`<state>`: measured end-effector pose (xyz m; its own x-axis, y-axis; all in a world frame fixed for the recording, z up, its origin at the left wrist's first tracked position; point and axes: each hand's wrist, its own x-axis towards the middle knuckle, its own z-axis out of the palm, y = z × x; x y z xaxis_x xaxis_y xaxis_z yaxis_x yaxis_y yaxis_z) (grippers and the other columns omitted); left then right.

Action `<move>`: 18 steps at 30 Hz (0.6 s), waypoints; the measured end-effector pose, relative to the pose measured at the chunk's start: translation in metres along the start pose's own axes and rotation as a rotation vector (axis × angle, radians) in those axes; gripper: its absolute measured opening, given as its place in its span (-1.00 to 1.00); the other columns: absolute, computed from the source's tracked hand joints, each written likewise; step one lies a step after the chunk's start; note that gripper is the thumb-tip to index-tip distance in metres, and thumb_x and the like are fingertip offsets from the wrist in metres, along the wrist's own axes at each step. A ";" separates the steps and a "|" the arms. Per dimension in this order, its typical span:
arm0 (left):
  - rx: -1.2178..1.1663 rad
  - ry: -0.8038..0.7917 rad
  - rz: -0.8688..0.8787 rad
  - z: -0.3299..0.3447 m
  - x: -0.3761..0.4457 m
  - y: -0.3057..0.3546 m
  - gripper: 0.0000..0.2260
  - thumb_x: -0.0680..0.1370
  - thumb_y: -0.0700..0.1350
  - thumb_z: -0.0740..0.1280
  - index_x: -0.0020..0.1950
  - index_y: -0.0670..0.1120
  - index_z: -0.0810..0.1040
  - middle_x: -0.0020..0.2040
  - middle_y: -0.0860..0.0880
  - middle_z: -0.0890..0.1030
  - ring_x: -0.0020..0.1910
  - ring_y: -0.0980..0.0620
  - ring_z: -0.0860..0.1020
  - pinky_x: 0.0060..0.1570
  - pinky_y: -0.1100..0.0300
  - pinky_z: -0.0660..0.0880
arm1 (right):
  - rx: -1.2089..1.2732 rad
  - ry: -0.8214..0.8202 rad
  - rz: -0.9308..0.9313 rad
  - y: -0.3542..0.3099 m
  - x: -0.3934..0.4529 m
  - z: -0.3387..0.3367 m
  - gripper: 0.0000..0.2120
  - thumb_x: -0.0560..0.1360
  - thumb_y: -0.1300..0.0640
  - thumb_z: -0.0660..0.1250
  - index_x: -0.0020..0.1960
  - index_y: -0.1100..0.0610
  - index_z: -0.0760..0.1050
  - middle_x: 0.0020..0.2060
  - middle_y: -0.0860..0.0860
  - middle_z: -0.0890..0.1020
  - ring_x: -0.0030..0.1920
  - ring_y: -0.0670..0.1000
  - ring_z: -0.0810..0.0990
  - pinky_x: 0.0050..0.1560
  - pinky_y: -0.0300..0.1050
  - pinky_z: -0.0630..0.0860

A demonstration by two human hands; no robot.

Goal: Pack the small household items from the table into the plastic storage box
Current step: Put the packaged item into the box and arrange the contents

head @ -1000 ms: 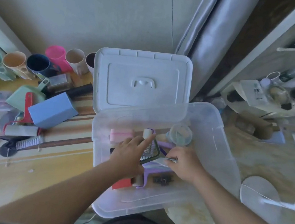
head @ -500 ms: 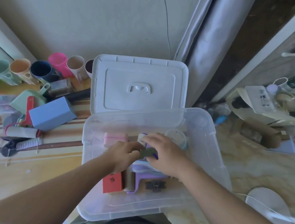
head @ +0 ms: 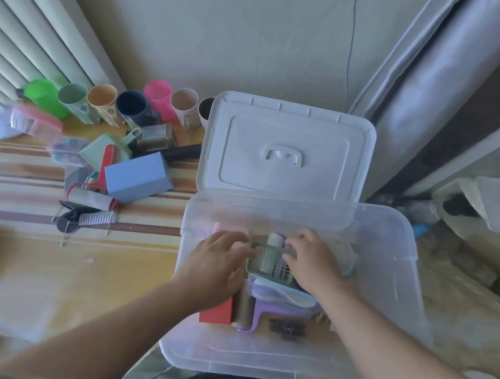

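Note:
The clear plastic storage box [head: 400, 289] stands open in front of me, its white lid [head: 284, 152] propped up behind it. Both hands are inside. My left hand [head: 217, 264] and my right hand [head: 312, 263] rest on either side of a small green slotted basket [head: 266, 262] that lies on top of the packed things. Under it are a purple dustpan [head: 278, 309], a red box [head: 216, 311], a lint roller [head: 243, 311] and a black comb [head: 286, 329]. A pink item [head: 222, 228] lies at the box's back left.
On the table to the left lie a blue box [head: 137, 177], a grey roller [head: 90, 199], a white brush [head: 95, 219], a green dustpan [head: 102, 150] and a row of several coloured cups [head: 133, 105] along the wall. A cluttered shelf [head: 499, 204] stands at the right.
The camera tilted up and the box shifted lower in view. My hands moved apart to the two sides of the green basket, which now lies flat on the packed items.

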<state>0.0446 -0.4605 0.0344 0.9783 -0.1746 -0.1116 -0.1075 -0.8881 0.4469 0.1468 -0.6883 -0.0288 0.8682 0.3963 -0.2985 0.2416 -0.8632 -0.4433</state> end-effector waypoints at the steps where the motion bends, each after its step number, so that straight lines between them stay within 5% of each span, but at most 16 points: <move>1: -0.001 0.035 0.000 -0.007 -0.001 -0.004 -0.66 0.50 0.00 0.26 0.25 0.10 0.62 0.34 -0.01 0.55 0.32 -0.12 0.50 0.24 -0.05 0.53 | -0.010 0.081 -0.029 -0.006 0.001 0.002 -0.87 0.50 0.12 0.49 0.05 0.06 0.68 0.11 0.05 0.53 0.14 0.20 0.52 0.08 0.12 0.56; 5: -0.016 0.203 -0.097 -0.038 0.001 -0.042 -0.66 0.54 -0.07 0.38 0.32 0.10 0.56 0.40 0.01 0.47 0.40 -0.08 0.41 0.31 -0.01 0.43 | 0.067 0.352 -0.246 -0.049 0.008 -0.004 -0.80 0.39 0.25 0.55 0.00 0.11 0.70 -0.01 0.06 0.59 0.04 0.24 0.53 -0.01 0.13 0.60; 12: -0.035 0.230 -0.475 -0.078 0.000 -0.167 -0.57 0.55 -0.11 0.39 0.41 0.06 0.49 0.44 -0.09 0.37 0.39 -0.22 0.37 0.38 -0.15 0.36 | 0.095 0.474 -0.560 -0.170 0.046 -0.013 -0.76 0.44 0.30 0.44 0.09 0.17 0.71 0.10 0.07 0.65 0.11 0.20 0.54 0.10 0.04 0.56; 18: -0.013 0.037 -0.679 -0.082 -0.010 -0.271 -0.35 0.50 -0.09 0.35 0.56 0.12 0.22 0.54 -0.15 0.14 0.49 -0.31 0.20 0.37 -0.24 0.35 | 0.004 0.047 -0.435 -0.265 0.125 0.014 -0.51 0.54 0.14 0.37 0.46 0.01 0.46 0.33 -0.03 0.45 0.35 0.07 0.41 0.11 0.13 0.61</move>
<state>0.0787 -0.1831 -0.0128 0.8335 0.4352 -0.3405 0.5348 -0.7904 0.2988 0.1852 -0.4053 0.0395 0.7043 0.7085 -0.0446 0.5880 -0.6175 -0.5225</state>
